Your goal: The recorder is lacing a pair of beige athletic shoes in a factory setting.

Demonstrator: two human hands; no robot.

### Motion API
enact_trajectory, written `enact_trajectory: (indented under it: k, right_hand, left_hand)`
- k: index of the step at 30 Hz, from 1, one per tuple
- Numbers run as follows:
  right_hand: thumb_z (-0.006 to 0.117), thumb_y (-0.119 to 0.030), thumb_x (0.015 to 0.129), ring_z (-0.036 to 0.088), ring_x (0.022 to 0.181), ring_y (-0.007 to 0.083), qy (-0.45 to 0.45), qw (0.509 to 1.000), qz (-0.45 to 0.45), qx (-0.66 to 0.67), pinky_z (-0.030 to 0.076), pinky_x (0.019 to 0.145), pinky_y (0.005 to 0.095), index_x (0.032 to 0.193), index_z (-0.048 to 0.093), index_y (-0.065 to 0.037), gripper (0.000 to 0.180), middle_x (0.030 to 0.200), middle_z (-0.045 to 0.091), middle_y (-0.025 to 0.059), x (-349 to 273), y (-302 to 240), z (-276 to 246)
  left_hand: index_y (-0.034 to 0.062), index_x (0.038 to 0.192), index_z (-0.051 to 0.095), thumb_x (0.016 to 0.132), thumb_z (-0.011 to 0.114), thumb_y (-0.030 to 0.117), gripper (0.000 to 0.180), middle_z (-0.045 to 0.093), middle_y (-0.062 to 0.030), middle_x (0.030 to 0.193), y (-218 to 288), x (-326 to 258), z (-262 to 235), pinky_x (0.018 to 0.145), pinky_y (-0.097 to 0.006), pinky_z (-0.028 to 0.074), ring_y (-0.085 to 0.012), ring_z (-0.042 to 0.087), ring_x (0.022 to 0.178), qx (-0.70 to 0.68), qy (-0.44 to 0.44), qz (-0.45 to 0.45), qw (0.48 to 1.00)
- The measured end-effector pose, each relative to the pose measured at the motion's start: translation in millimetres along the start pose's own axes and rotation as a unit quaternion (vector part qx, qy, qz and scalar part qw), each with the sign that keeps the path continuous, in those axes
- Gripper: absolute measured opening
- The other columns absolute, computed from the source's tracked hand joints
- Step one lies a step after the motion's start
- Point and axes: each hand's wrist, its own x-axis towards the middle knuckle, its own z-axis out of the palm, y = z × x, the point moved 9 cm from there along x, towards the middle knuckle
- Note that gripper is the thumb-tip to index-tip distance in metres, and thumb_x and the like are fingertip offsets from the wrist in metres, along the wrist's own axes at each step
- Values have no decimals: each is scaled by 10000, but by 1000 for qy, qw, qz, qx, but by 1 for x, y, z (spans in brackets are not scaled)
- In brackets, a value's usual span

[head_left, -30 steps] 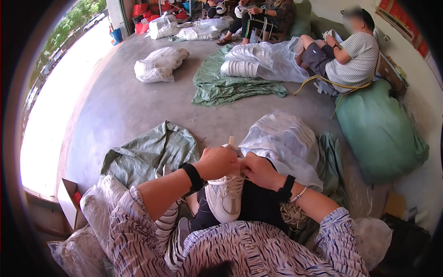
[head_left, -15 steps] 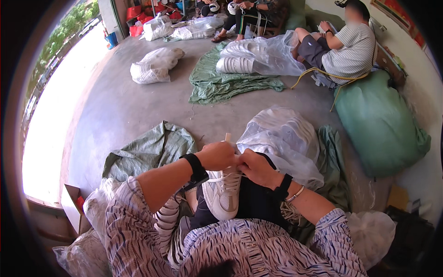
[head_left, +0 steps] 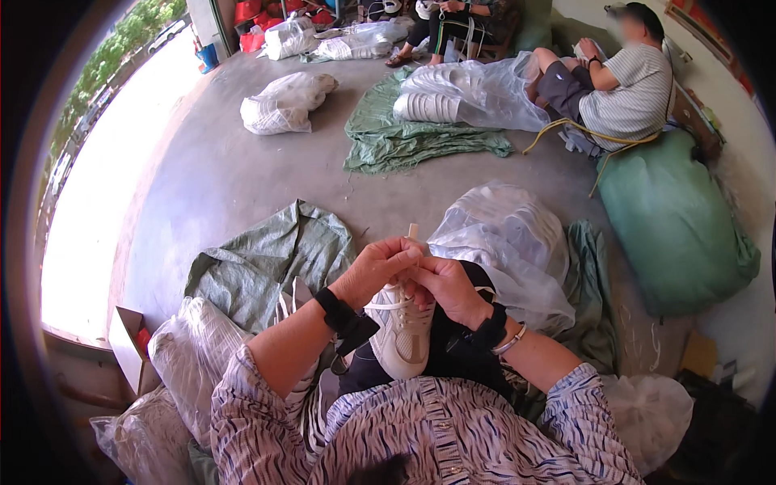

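While the white sneaker (head_left: 402, 335) is being steadied upright on the lap, its lace end (head_left: 413, 232) is being pinched by the left hand (head_left: 377, 271) and right hand (head_left: 440, 287), fingers closed together; lacing seems underway, and precise threading through the next eyelet is likely being called for.

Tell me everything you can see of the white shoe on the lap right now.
The white shoe is a pale sneaker with white laces crossing its upper, which looks like mesh or synthetic fabric. It lies on the person's dark-clad lap, one rounded end toward the camera, the other end up under the hands. The left hand and right hand meet at its far end, fingers pinching the lace there; a short pale lace tip sticks up above them. Its sole is hidden.
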Motion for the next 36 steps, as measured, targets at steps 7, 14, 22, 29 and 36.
enact_trajectory:
  k: [7,14,22,29,36]
  right_hand:
    - [479,-200,959,469,535,33,-139,905,-400,34,362,483,175,823,600,21,286,687,558,48,-102,-196,23]
    - [468,-237,966,461,512,72,-16,943,-330,-32,383,480,199,857,594,28,313,707,577,76,-90,-172,-13]
    - [453,-300,964,417,483,81,356,852,-370,96,405,508,246,887,576,-32,304,741,598,85,-110,-155,-132]
    - [453,-130,922,547,502,150,273,800,-210,-491,446,498,276,845,592,-5,202,576,553,37,-60,-63,-148]
    - [437,-52,917,570,560,116,177,946,-142,-230,464,513,243,1020,527,4,148,671,592,68,-31,-15,-93]
  left_hand:
    - [14,1090,599,895,611,252,308,619,-10,890,1,-1,4,752,-240,466,-84,546,748,49,-26,67,996]
    - [40,1009,624,914,585,257,240,544,31,687,61,-26,73,672,-219,431,-63,491,673,132,-176,133,966]
    - [104,955,592,959,484,265,195,509,53,805,34,-53,-57,599,-209,383,-37,448,707,-86,213,106,968]
    - [94,1006,594,942,508,276,211,621,-13,991,3,-74,-110,763,-292,481,-125,585,902,-232,316,134,910]
    - [65,1068,561,948,501,232,215,630,-61,1054,-1,-98,-149,897,-377,480,-182,601,988,-315,358,189,858]
